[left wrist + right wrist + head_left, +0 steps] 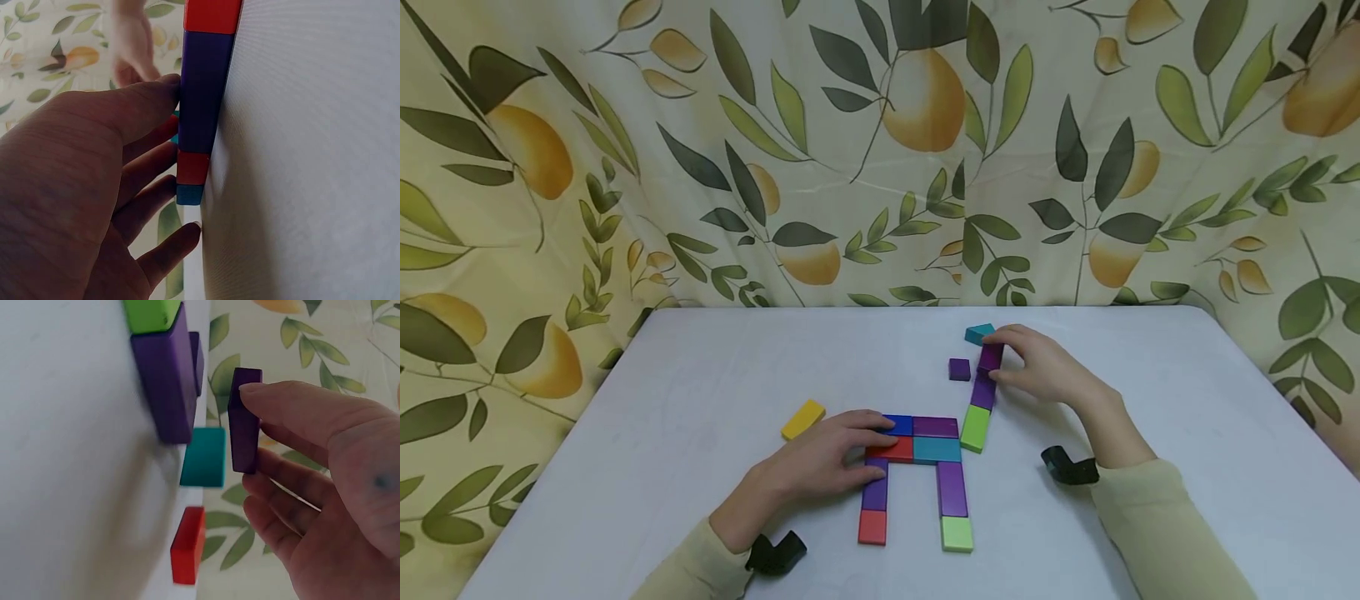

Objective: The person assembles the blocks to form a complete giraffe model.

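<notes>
A flat figure of coloured blocks lies on the white table (700, 392). My left hand (842, 457) rests with straight fingers on the blue block (901, 425) and the red block (897, 451). Its thumb touches the side of a purple leg block (875, 493), also seen as the purple block (200, 94) in the left wrist view. My right hand (1026, 360) pinches a purple block (990, 357) (244, 422) between thumb and fingers, at the far end of a slanted column made of a purple block (982, 392) and a green block (975, 428). In the right wrist view the held block looks lifted off the surface.
A teal block (979, 333) lies just beyond the right hand and a small dark purple block (958, 369) to its left. A yellow block (802, 418) lies alone left of the figure. A leaf-and-fruit patterned curtain (880, 150) hangs behind the table.
</notes>
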Motion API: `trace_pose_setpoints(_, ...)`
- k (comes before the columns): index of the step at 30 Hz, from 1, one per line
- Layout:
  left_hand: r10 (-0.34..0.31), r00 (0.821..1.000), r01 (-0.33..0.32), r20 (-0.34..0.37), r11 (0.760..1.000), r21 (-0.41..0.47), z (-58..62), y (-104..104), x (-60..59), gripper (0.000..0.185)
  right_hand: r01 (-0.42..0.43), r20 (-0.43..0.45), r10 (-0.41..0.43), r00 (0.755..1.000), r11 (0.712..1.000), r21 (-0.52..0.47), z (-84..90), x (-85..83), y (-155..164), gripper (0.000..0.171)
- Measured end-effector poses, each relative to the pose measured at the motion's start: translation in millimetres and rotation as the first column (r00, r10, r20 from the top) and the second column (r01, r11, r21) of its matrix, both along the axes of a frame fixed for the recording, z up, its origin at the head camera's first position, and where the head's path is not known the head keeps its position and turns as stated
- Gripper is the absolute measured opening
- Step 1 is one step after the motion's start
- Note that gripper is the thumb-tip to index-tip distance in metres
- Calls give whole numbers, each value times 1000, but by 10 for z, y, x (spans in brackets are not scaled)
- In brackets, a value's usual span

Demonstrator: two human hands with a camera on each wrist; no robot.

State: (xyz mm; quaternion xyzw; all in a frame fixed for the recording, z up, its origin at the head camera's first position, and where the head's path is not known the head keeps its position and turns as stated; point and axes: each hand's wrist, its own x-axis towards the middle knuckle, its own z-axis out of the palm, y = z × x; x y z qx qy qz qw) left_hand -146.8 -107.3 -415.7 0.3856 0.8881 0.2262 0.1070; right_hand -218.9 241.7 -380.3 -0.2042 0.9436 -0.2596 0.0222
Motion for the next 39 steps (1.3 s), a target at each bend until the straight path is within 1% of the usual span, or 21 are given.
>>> trace_pose_setpoints(5, 3, 1000, -3, 6, 1000, -1, 1, -13, 1, 43, -47, 9, 47, 999, 999, -20, 51, -180, -231, 49)
trace_pose_setpoints(11, 0, 1000, 0, 6, 1000, -7, 3, -11, -11, 43, -102, -9, 102, 995, 994, -33, 41, -341, -420, 48)
trace_pose_setpoints(14, -2, 1000, 2, 5, 1000, -9, 1, -13, -15, 43, -109, 15, 109, 994, 993, -39, 0, -406, -475, 49)
trace_pose_setpoints(19, -7, 1000, 8, 13, 1000, -4, -3, -13, -14, 43, -78, 92, 81, 992, 996, -34, -82, -487, -503, 51)
trace_pose_setpoints(22, -9, 1000, 9, 8, 1000, -6, -5, -14, -16, 43, -59, 113, 61, 992, 998, -25, -106, -505, -475, 50)
trace_pose_setpoints(25, -10, 1000, 10, 1, 1000, -7, 3, -14, -18, 43, -54, 101, 56, 993, 998, -20, -114, -499, -403, 48)
trace_pose_setpoints(31, -13, 1000, 13, 1, 1000, -2, -3, -11, -17, 43, -43, 62, 43, 997, 999, -11, -118, -433, -195, 47)
trace_pose_setpoints(39, -17, 1000, 17, -5, 1000, 20, -33, -23, -17, 42, -30, 71, 29, 997, 999, 12, -140, -367, 8, 48)
